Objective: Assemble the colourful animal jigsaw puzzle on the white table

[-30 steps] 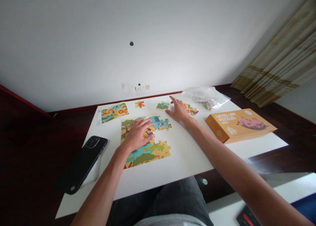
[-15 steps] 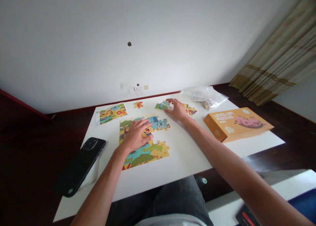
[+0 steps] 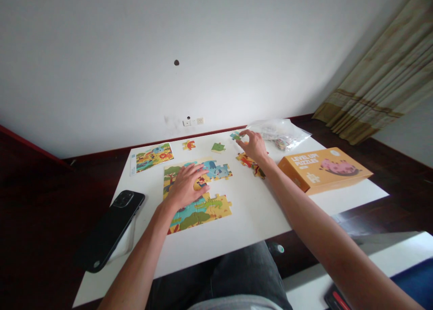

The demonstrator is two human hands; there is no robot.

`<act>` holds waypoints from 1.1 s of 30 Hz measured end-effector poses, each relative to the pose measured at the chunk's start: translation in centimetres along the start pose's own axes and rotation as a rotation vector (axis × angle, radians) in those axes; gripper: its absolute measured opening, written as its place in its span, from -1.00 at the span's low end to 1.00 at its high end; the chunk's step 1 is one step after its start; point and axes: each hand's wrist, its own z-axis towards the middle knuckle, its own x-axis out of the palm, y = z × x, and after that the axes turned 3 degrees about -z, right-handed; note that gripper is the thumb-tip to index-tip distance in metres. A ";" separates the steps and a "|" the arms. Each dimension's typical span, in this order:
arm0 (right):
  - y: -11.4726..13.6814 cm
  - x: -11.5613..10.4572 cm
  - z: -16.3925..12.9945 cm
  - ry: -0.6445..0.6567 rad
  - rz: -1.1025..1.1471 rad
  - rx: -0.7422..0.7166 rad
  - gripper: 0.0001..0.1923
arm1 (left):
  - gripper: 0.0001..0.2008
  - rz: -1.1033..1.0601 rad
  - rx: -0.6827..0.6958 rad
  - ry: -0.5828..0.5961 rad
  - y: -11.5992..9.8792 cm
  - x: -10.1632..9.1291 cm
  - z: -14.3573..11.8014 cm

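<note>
My left hand (image 3: 187, 183) lies flat with fingers spread on a partly joined jigsaw puzzle (image 3: 196, 219), covering its middle. Animals and trees show on the puzzle, and its right side has a gap between an elephant row and a crocodile row. Farther back, my right hand (image 3: 253, 145) pinches a blue and green puzzle piece (image 3: 236, 136) at its right edge, by thumb and fingertips. Beneath and in front of that hand lie several red and yellow puzzle pieces (image 3: 248, 161). A green puzzle piece (image 3: 218, 147) lies alone to the left of it.
A picture card (image 3: 154, 157) and an orange puzzle piece (image 3: 188, 145) lie at the back left. A black phone (image 3: 117, 226) is at the left edge. On the right are a clear plastic bag (image 3: 284, 131) and an orange puzzle box (image 3: 326, 168) on the white table (image 3: 260, 215).
My right hand has moved right and back with the blue and green piece, uncovering the green piece and more of the red and yellow ones. My left hand has stayed in place.
</note>
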 end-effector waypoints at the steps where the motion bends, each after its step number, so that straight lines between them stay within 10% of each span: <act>1: -0.2 0.2 0.0 0.050 -0.003 -0.011 -0.73 | -0.49 0.000 0.004 -0.004 0.0 0.0 0.0; 8: -1.6 -0.6 0.2 0.022 0.019 -0.017 -0.70 | -0.51 0.001 0.016 -0.008 0.0 -0.2 0.4; 18: -1.4 -8.3 -2.0 -0.175 0.150 0.080 -0.54 | -0.65 0.001 0.031 0.122 -0.3 -2.9 3.8; 26: 0.6 -8.1 -10.0 0.112 -0.058 0.083 -0.45 | -0.66 0.004 0.016 0.191 0.3 -3.8 6.0; 33: 1.5 -8.4 -8.7 0.343 -0.186 0.075 -0.51 | -0.78 -0.013 -0.038 0.076 0.1 -3.2 4.6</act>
